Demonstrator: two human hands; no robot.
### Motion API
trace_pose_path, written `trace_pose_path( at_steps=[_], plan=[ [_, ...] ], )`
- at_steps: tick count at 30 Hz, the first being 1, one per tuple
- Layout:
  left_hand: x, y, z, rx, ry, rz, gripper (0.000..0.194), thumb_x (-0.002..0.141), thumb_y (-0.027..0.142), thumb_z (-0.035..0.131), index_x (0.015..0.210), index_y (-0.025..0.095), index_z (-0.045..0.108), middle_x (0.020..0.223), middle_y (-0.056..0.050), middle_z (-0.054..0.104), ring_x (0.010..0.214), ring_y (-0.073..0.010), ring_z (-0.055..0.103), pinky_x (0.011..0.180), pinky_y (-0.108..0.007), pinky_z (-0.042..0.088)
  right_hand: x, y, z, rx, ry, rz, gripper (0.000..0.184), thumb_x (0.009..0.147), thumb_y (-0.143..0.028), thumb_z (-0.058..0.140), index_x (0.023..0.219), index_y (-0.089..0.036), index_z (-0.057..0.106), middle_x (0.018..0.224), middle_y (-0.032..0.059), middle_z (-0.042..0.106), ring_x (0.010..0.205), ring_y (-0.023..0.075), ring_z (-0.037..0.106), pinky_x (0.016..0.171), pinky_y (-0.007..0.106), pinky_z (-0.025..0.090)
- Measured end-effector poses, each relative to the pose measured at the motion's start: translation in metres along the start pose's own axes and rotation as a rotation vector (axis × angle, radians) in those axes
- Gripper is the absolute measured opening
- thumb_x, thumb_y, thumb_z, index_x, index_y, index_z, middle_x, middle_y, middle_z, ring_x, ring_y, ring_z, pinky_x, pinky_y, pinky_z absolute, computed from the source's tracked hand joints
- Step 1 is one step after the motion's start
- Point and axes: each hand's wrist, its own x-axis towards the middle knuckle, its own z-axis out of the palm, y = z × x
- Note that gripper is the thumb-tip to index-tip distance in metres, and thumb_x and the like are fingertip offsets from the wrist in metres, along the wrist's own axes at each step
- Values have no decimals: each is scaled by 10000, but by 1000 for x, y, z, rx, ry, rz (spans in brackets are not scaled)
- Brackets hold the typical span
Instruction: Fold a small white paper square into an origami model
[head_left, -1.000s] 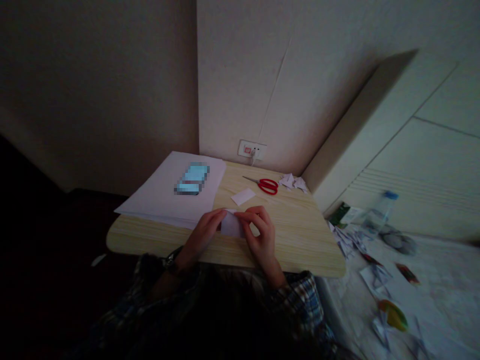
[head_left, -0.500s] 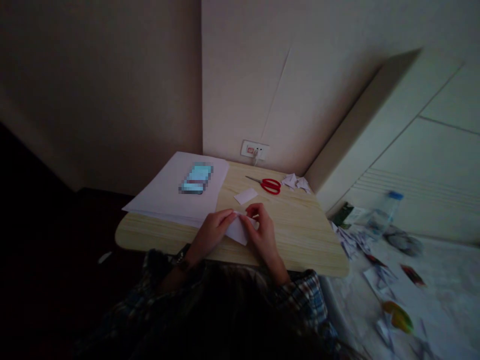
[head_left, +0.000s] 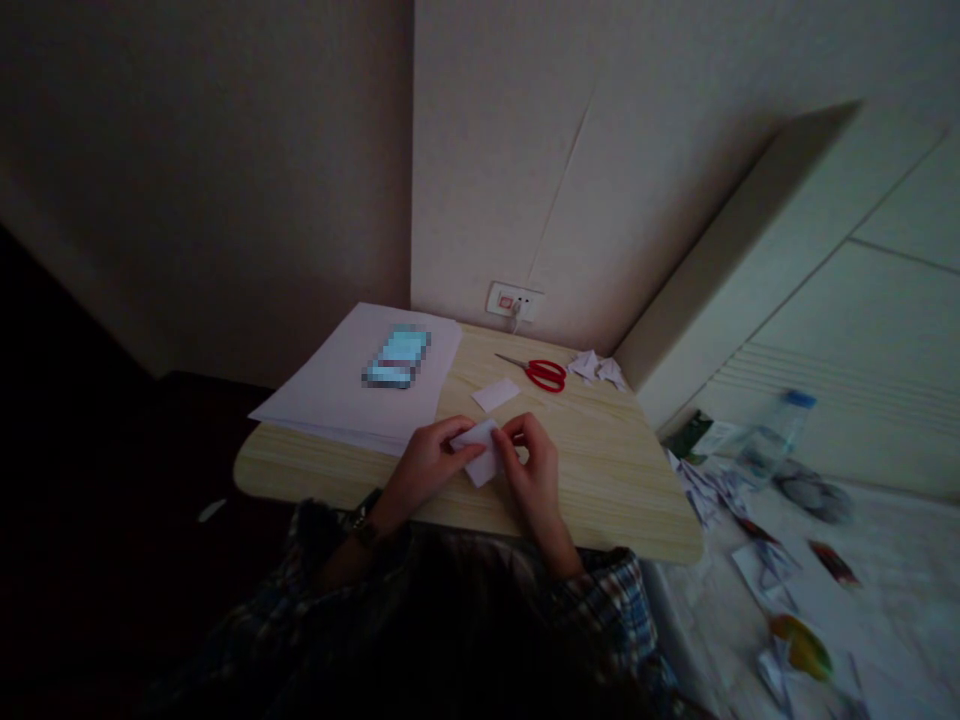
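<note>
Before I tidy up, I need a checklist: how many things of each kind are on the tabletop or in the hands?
Phone: 1
Red-handled scissors: 1
Stack of large white sheets (sheets too close to count): 1
Loose small paper: 1
Small paper in left hand and right hand: 1
White paper clumps: 2
Total: 7

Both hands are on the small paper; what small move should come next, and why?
Probably have the right hand press lightly along the edge of the small paper: its fingers grip the right side, the left hand holds the opposite side, and the sheet seems folded.
</note>
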Motion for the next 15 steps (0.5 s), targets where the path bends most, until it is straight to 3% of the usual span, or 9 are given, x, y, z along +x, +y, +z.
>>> trace_pose_path(
  at_steps=[6,15],
  plan=[
    [-2,0,-3,-51,136,-24,273,704,362,680,857,137,661,820,-39,693,744,-189,629,659,-252,492,-1,0,1,-11,-74,-23,190,880,-300,536,714,-209,522,683,-20,537,658,140,519,624,267,428],
    [-2,-1,-1,38,79,40,202,699,322,673,812,156,668,845,-53,695,797,-199,626,709,-260,484,-3,0,-1,-28,-146,-48,174,864,-296,553,717,-203,559,679,-13,570,659,144,531,620,263,431]
  ],
)
